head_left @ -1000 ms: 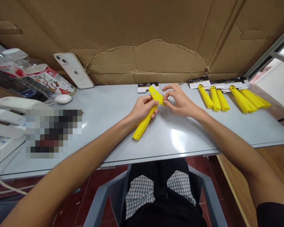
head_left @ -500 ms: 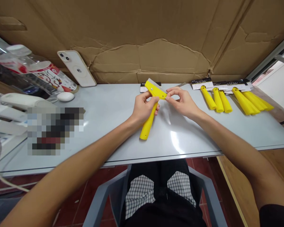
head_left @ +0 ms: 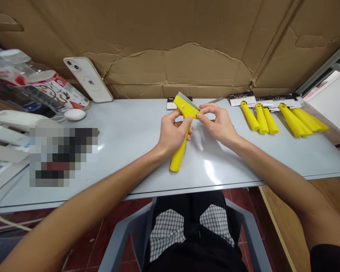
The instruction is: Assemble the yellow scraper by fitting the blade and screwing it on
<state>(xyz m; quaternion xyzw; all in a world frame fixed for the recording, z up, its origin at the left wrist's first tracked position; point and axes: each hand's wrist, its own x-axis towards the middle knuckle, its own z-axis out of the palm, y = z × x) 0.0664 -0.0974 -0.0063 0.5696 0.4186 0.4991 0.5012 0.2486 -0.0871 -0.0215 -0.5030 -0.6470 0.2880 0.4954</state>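
Note:
A yellow scraper point(head_left: 179, 155) with a metal blade point(head_left: 184, 96) along its head is tilted above the table, its handle pointing down toward me. My left hand point(head_left: 174, 130) is closed around the handle just below the head, thumb on top. One screw point(head_left: 183, 107) sits in the upper left of the head. At the head's right corner, my right hand point(head_left: 217, 121) pinches a small screw point(head_left: 197, 115) between thumb and index finger, against the yellow plastic. Behind the scraper lies a black and white card point(head_left: 171, 103). A loose thin blade point(head_left: 216, 100) lies behind my right hand.
Several yellow scrapers point(head_left: 262, 119) with header cards lie in a row at the right of the table point(head_left: 136, 151). At the left are a leaning phone point(head_left: 90, 81), a white mouse point(head_left: 75, 114), drink bottles point(head_left: 59, 88) and a blurred patch. Cardboard point(head_left: 130, 37) stands behind.
The small screw in my right fingertips has come to the corner of the scraper's head, where a bare hole showed before. The handle's lower end has swung slightly right and nearer me.

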